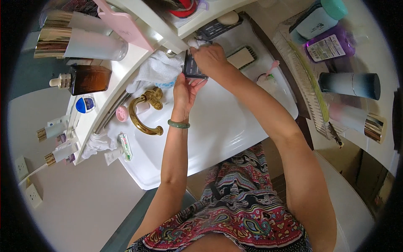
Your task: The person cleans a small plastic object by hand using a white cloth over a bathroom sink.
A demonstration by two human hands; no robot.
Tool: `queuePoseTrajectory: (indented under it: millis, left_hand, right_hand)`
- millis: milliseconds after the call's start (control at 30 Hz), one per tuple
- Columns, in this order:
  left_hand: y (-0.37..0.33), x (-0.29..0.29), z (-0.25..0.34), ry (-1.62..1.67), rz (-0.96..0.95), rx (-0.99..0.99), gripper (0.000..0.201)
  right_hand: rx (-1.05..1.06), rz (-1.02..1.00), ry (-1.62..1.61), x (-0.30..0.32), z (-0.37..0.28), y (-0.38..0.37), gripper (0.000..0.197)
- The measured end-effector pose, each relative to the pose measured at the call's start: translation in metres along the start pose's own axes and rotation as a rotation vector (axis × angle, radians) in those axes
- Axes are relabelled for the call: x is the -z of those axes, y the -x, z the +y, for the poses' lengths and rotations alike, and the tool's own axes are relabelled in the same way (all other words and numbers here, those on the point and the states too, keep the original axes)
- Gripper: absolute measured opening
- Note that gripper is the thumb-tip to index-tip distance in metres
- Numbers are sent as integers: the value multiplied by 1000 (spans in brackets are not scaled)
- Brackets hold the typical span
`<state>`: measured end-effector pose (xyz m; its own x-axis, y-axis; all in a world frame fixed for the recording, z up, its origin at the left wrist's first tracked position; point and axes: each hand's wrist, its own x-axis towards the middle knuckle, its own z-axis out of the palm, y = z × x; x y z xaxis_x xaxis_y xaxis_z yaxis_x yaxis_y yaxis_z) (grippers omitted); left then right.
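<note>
My left hand (187,91), a green bangle at its wrist, grips the near end of a dark rectangular dish or case (192,66) between thumb and fingers. The dish is held tilted over the back of the white sink (226,109). My right hand (209,59) is closed at the dish's far right side, with a bit of white cloth (196,43) showing by its fingertips. The hand covers part of the dish. A crumpled white towel (157,69) lies just left of the dish, and the brass faucet (138,115) curves in front of the towel.
On the sink's back right are a brush (241,58) and a black dish (216,30) with pale soap. A pink-handled item (273,67) lies at the right rim. Bottles crowd the left shelf (121,69) and right rack (308,96). A toothpaste tube (125,147) lies left.
</note>
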<state>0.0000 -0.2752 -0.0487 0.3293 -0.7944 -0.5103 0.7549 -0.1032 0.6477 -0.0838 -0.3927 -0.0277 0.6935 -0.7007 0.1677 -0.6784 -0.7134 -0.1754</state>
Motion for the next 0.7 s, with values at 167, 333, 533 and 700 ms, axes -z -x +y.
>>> queuePoseTrajectory:
  millis: [167,333,533,700]
  left_hand:
    - [-9,22,-1,51,25,41,30]
    - [-2,7,2,52,42,49,29]
    - [0,5,2,24,-151,-17,23]
    - [3,12,1,62,50,-95,22]
  right_hand:
    - [168,-245,-369,13,-30,33,24]
    - [87,77,-375,6,-42,53,33]
    - [-33,166,-165,3,-34,32,54]
    - [94,-66,-218,5,-60,63,62]
